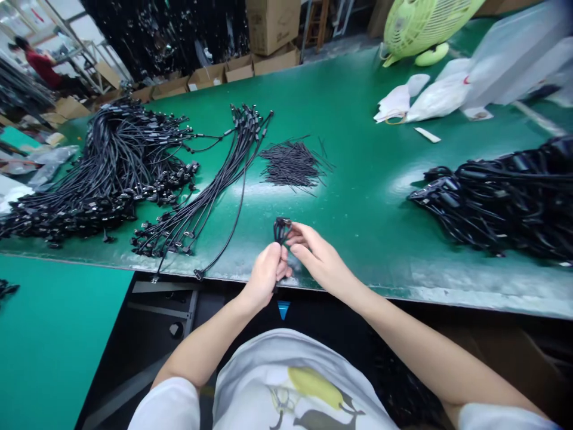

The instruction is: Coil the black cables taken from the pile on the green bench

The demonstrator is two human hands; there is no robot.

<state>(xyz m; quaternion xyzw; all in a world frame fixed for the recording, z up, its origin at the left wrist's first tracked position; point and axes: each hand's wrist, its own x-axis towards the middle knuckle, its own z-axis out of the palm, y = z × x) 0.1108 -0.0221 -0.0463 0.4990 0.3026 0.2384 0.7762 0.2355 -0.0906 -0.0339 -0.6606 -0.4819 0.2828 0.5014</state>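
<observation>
A folded black cable (281, 229) stands up out of my left hand (267, 270), whose fingers are wrapped round its lower part. The fingertips of my right hand (317, 252) pinch at the connector end near the top of the fold. Both hands are close together over the front edge of the green table (353, 209). Just beyond them lies a pile of short, thin black ties (290, 163). To the left of it is a loose bundle of straight black cables (219, 179) with metal plugs, one cable lying apart from the rest.
At the far left a big heap of black cables (111, 149) spreads over the table. Folded black cables (505, 197) are heaped at the right. Behind them are plastic bags (443, 98) and a green fan (425, 27). Cardboard boxes (273, 27) line the back, and a person (42, 65) sits far left.
</observation>
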